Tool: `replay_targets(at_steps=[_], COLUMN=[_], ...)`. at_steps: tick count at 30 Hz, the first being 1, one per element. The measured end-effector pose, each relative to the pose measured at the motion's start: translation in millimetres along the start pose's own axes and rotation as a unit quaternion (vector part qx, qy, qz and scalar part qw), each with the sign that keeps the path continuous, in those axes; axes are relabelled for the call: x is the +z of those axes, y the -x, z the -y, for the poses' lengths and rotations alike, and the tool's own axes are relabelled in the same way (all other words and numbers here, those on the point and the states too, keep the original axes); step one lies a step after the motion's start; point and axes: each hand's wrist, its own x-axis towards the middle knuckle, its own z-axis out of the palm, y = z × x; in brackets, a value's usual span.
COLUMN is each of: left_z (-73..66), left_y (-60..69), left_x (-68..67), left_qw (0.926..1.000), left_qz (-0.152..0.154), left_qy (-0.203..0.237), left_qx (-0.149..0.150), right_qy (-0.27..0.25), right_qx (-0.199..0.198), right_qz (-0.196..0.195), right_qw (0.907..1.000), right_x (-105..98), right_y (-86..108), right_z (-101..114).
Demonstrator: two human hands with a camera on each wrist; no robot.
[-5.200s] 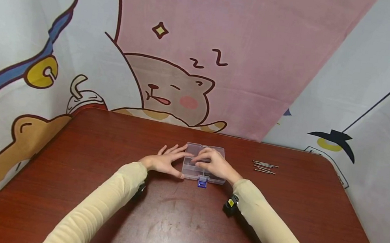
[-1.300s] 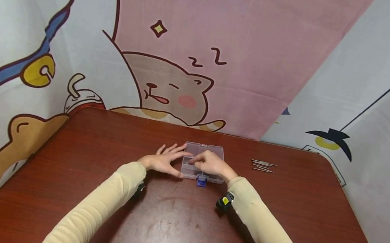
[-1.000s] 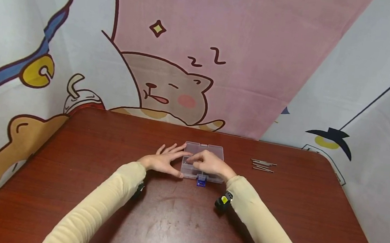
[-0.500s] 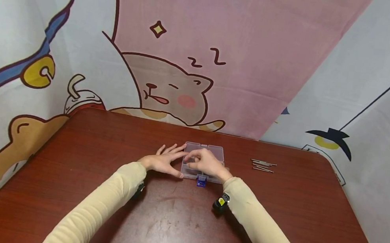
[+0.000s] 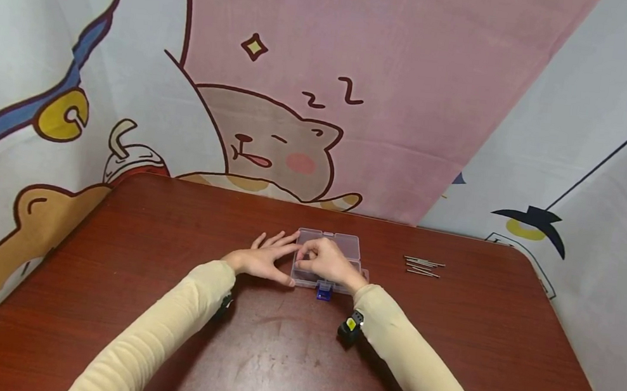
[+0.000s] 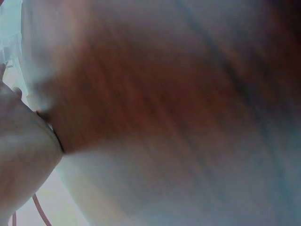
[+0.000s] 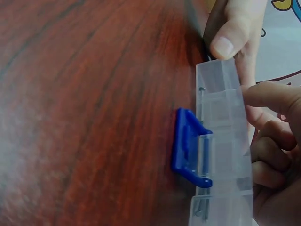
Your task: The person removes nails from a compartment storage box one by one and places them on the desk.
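A clear plastic compartment box with a blue latch stands on the table, its lid laid back. My left hand spreads its fingers along the box's left side, thumb and fingertips touching it. Over the compartments bends my right hand, thumb and index finger close together. In the right wrist view one finger reaches into the box while others curl beside it. What those fingertips hold, if anything, is hidden. Through the box wall thin metal pieces show along the bottom.
Several thin metal nails lie in a loose group right of the box. The dark red wooden table ends at a printed cloth backdrop. The left wrist view is mostly blurred tabletop.
My right hand has shifted slightly left over the box, and its thumb and index finger have come together. A clear edge now juts out at the box's right. My left hand stays put.
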Motion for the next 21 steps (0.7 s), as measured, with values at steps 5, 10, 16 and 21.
replay_targets(at_steps=[5, 10, 16, 21], left_z=[-0.4, -1.4, -0.8, -0.4], left_y=[0.4, 0.0, -0.4, -0.1], left_x=[-0.3, 0.2, 0.4, 0.1], left_qw=[1.0000, 1.0000, 1.0000, 1.0000], left_qz=[-0.001, -0.002, -0.001, -0.003], left_qy=[0.000, 0.002, 0.000, 0.000], left_qx=[-0.003, -0.001, -0.001, -0.002], right_qy=[0.006, -0.020, -0.015, 0.019], right_qx=[0.001, 0.002, 0.005, 0.001], right_qz=[0.003, 0.013, 0.003, 0.015], right_qw=[1.0000, 0.9997, 0.9999, 0.9997], right_x=[0, -4, -12, -13], right_y=[0.3, 2.5, 7.4, 8.0], right_z=[2, 0, -3, -2])
